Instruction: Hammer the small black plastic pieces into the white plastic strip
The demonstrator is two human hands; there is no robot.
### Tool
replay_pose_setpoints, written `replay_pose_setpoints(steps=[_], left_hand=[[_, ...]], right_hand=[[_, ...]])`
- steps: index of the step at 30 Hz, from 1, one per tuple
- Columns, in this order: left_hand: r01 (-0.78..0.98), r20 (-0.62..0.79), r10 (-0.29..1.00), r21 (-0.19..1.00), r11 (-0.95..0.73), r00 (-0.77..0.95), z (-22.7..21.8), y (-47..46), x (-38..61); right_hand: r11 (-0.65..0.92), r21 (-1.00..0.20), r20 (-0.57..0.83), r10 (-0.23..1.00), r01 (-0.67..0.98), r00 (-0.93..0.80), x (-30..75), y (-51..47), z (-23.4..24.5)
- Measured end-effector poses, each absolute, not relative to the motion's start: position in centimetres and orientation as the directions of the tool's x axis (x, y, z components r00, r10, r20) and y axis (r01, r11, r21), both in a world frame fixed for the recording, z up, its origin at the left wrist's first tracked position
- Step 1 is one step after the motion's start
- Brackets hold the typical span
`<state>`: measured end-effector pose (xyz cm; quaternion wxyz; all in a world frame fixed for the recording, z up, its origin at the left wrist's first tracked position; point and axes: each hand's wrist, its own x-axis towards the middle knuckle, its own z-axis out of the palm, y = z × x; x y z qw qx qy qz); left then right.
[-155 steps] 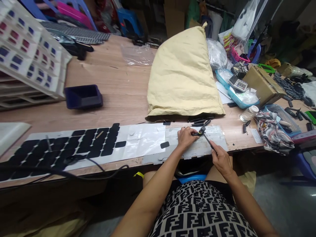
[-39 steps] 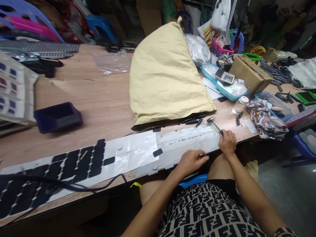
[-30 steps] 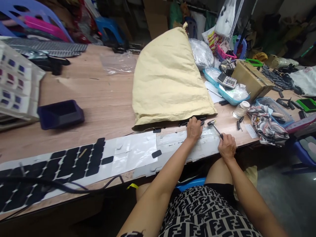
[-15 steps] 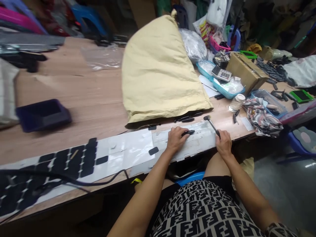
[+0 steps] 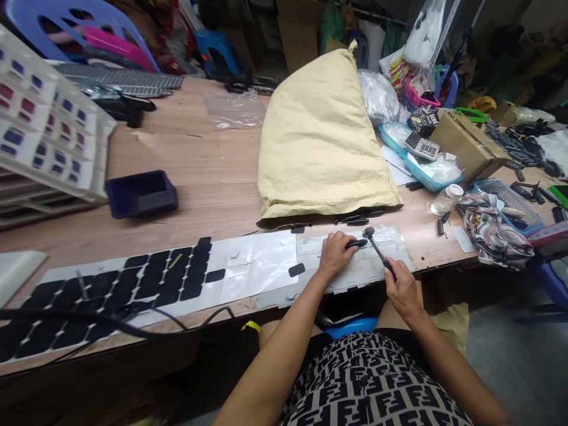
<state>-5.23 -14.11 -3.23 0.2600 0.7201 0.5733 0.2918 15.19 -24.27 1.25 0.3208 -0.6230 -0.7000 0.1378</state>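
My left hand (image 5: 336,254) is closed round a small black cylindrical piece (image 5: 356,243), whose end sticks out to the right over a worn whitish board (image 5: 377,260). The kind of piece cannot be made out. My right hand (image 5: 403,288) grips the dark handle of a small hammer (image 5: 378,248). The hammer's head is right beside the protruding end of the black piece; whether they touch is unclear. Several similar black pieces (image 5: 357,222) lie just beyond the board, by the edge of a large pale yellow sack (image 5: 326,142).
A white sheet with black rounded pads (image 5: 155,272) runs along the front edge at left, with a black cable (image 5: 133,331) across it. A purple tray (image 5: 142,194) stands behind. At right are a clear jar (image 5: 446,200), a patterned cloth (image 5: 492,228) and a cardboard box (image 5: 468,145).
The hammer has swung left, its head now at the black piece's end. My left hand keeps its hold. The view has turned left, bringing a white plastic basket into sight.
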Motion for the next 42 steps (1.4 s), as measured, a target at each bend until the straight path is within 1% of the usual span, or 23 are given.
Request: replay_pose_setpoints(steps=[3,8,11,13,15,17,19,20,22,23,25,27,29,31,32,33,34,36,37,38,39,40,42], left_hand=[[0.678,0.112,0.979,0.707,-0.2,0.171,-3.1,-14.1,-5.2],[0.671,0.094,0.984,0.721,-0.173,0.153,-2.7,-14.2,-5.2],[0.679,0.073,0.987,0.718,-0.154,0.146,-2.7,-14.2,-5.2],[0.681,0.065,0.986,0.716,-0.151,0.151,-2.7,-13.9,-5.2],[0.684,0.065,0.985,0.712,-0.159,0.161,-2.6,-13.7,-5.2],[0.689,0.087,0.982,0.702,-0.179,0.166,-2.3,-14.0,-5.4],[0.667,0.157,0.966,0.7,-0.254,0.204,-2.0,-15.5,-5.7],[0.635,0.199,0.946,0.704,-0.32,0.256,-2.0,-16.9,-5.9],[0.529,0.253,0.875,0.715,-0.456,0.412,-2.4,-20.7,-6.5],[0.474,0.236,0.831,0.728,-0.495,0.504,-2.9,-22.8,-6.7],[0.475,0.129,0.807,0.75,-0.459,0.576,-4.4,-26.6,-7.0],[0.573,-0.021,0.851,0.748,-0.334,0.524,-6.2,-29.2,-7.0],[0.726,-0.218,0.895,0.67,-0.152,0.389,-7.7,-30.0,-6.8],[0.849,-0.397,0.88,0.529,-0.013,0.261,-8.1,-29.8,-6.6],[0.883,-0.463,0.855,0.469,0.013,0.234,-7.8,-29.4,-6.5],[0.895,-0.502,0.828,0.447,0.003,0.248,-7.1,-29.1,-6.3],[0.881,-0.509,0.804,0.472,-0.037,0.307,-6.2,-28.6,-6.2],[0.771,-0.43,0.75,0.616,-0.162,0.502,-3.7,-27.4,-5.9],[0.69,-0.344,0.739,0.69,-0.22,0.579,-2.3,-26.5,-5.7],[0.622,-0.241,0.754,0.735,-0.269,0.611,-1.0,-25.2,-5.5],[0.588,-0.138,0.793,0.747,-0.31,0.594,0.1,-23.6,-5.2],[0.611,-0.041,0.859,0.721,-0.328,0.51,0.9,-21.6,-5.0],[0.734,0.153,0.941,0.593,-0.331,0.301,1.8,-17.2,-4.3]], right_hand=[[0.179,-0.594,0.246,0.969,0.784,-0.035,15.2,-24.3,1.1],[0.215,-0.615,0.265,0.962,0.758,-0.058,14.4,-24.5,1.6],[0.226,-0.622,0.235,0.967,0.749,-0.096,14.2,-24.3,1.5],[0.211,-0.631,0.22,0.971,0.747,-0.088,14.6,-23.7,1.2],[0.182,-0.608,0.245,0.969,0.773,-0.035,15.7,-22.4,1.1],[0.12,-0.514,0.303,0.952,0.849,0.049,17.2,-20.7,0.9],[0.001,-0.346,0.368,0.92,0.938,0.135,18.9,-19.0,0.5],[-0.047,-0.272,0.39,0.908,0.961,0.155,19.7,-18.4,0.2],[-0.109,-0.17,0.412,0.895,0.979,0.171,21.0,-17.5,-0.6],[-0.122,-0.141,0.419,0.892,0.983,0.171,21.4,-17.3,-1.0],[-0.13,-0.115,0.426,0.889,0.985,0.167,21.7,-17.2,-1.7],[-0.127,-0.109,0.423,0.892,0.986,0.162,21.7,-17.3,-2.0],[-0.13,-0.107,0.415,0.895,0.986,0.163,21.5,-17.4,-2.1],[-0.129,-0.108,0.411,0.897,0.986,0.163,21.4,-17.4,-1.9],[-0.128,-0.109,0.413,0.896,0.986,0.162,21.4,-17.4,-1.8],[-0.125,-0.11,0.416,0.895,0.986,0.16,21.4,-17.4,-1.8],[-0.122,-0.109,0.419,0.894,0.986,0.157,21.4,-17.4,-1.7],[-0.123,-0.102,0.426,0.891,0.987,0.155,21.4,-17.4,-1.7],[-0.127,-0.097,0.426,0.891,0.987,0.156,21.4,-17.4,-1.7],[-0.131,-0.092,0.422,0.893,0.987,0.158,21.4,-17.4,-1.7],[-0.137,-0.089,0.417,0.894,0.987,0.162,21.3,-17.4,-1.8],[-0.141,-0.088,0.411,0.897,0.986,0.165,21.3,-17.4,-1.8],[-0.145,-0.09,0.399,0.901,0.985,0.17,21.2,-17.5,-1.8]])
